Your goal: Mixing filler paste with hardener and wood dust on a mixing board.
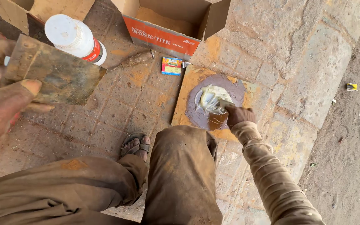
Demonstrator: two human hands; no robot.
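My left hand (1, 100) is raised close to the camera at the left edge and grips a wide, stained metal scraper blade (53, 71). My right hand (238, 114) reaches down to a flat board (188, 93) on the ground and holds a small putty knife (218, 118), its blade pressed into a blob of cream-coloured paste (213, 99) on a grey patch of the board. My knees in dusty brown trousers (180, 175) fill the bottom, and a sandalled foot (136, 146) shows between them.
A white plastic bottle with a red label (76, 38) lies at upper left beside an open orange cardboard box (167, 25). A small colourful packet (171, 66) lies below the box. Stone paving runs right to a dirt strip (351, 125).
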